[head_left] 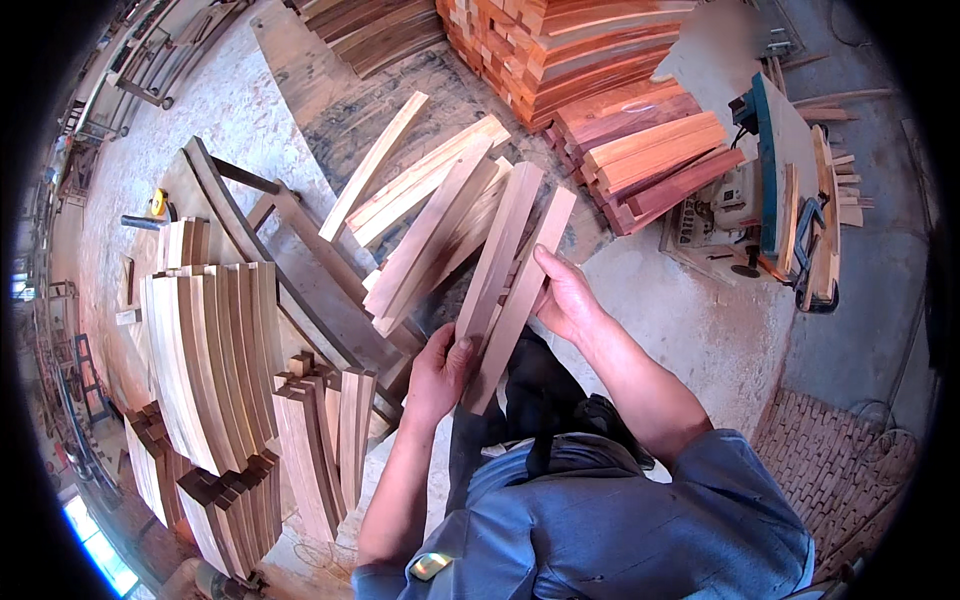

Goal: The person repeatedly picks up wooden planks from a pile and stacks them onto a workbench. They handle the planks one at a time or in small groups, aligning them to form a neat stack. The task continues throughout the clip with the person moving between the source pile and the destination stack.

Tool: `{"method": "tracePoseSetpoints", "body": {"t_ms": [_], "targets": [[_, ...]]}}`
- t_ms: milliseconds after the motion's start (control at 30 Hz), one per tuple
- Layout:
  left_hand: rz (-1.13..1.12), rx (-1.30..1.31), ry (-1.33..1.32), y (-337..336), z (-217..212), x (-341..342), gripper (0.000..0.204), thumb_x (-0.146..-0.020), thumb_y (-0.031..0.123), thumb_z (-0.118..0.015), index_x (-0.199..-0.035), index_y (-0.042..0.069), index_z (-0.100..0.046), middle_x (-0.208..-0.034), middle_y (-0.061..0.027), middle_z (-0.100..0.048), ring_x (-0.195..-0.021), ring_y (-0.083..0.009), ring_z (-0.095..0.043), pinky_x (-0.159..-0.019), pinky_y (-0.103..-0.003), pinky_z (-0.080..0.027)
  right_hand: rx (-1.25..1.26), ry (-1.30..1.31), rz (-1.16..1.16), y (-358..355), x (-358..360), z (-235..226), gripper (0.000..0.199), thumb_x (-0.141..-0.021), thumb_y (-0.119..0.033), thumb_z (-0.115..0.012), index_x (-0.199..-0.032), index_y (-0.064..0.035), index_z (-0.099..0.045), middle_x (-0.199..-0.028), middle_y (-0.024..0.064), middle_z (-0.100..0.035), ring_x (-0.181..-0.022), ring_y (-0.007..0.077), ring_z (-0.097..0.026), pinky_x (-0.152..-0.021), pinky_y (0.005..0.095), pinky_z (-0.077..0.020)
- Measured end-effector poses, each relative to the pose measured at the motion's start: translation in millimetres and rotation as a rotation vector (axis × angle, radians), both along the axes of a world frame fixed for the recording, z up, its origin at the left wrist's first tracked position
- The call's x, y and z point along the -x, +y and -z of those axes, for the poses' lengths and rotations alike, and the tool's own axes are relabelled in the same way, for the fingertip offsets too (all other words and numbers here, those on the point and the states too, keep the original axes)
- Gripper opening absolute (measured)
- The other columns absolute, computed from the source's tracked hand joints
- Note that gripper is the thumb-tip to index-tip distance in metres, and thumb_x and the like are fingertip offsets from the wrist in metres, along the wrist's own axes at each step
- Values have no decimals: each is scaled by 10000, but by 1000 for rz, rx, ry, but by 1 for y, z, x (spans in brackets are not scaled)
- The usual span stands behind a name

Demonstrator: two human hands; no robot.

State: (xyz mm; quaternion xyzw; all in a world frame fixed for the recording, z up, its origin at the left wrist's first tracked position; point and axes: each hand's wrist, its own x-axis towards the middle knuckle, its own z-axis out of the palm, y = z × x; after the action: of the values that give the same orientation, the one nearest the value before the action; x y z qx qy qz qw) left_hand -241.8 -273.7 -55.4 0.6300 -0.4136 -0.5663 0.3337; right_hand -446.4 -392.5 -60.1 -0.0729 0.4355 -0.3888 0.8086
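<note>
My left hand [440, 368] grips the near end of a long curved wooden slat [505, 240]. A second pale slat [535, 265] lies against it, and my right hand [565, 295] holds this one by its right edge, about halfway along. Both slats slant up and to the right over the floor. Just beyond them, several similar light slats [430, 215] lie fanned out loosely on a dark board [330, 120].
Left of me stand upright bundles of curved slats [215, 360] and darker ones [235, 510]. Stacks of reddish timber [640, 150] and orange planks [560, 45] fill the back. A power tool [780, 190] sits at the right on the concrete floor [700, 320].
</note>
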Motion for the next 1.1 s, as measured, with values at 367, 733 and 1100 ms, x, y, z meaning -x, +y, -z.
{"method": "tracePoseSetpoints", "body": {"t_ms": [367, 733, 1100], "targets": [[114, 207, -757, 37, -82, -5, 649, -659, 386, -863, -1068, 23, -514, -987, -191, -586, -941, -384, -589, -803, -486, -496, 54, -83, 37, 18, -50, -9, 475, -956, -381, -637, -1335, -113, -538, -1296, 74, -609, -1228, 256, -547, -1088, 467, -392], [-125, 248, -912, 110, -96, -47, 666, -685, 208, -752, -1249, -24, -484, -1063, -175, -571, -964, -330, -574, -810, -425, -473, 85, -90, -28, 65, -127, -73, 455, -977, -312, -625, -1357, -78, -532, -1291, 112, -626, -1181, 296, -604, -1055, 481, -471], [-382, 122, -897, 201, -59, -75, 686, -725, 183, -757, -1303, -36, -458, -1141, -245, -558, -1053, -424, -548, -919, -478, -460, -71, -69, -392, 145, -194, -20, 410, -987, -365, -587, -1296, -97, -552, -1252, 80, -636, -1186, 268, -587, -1049, 476, -442]]}}
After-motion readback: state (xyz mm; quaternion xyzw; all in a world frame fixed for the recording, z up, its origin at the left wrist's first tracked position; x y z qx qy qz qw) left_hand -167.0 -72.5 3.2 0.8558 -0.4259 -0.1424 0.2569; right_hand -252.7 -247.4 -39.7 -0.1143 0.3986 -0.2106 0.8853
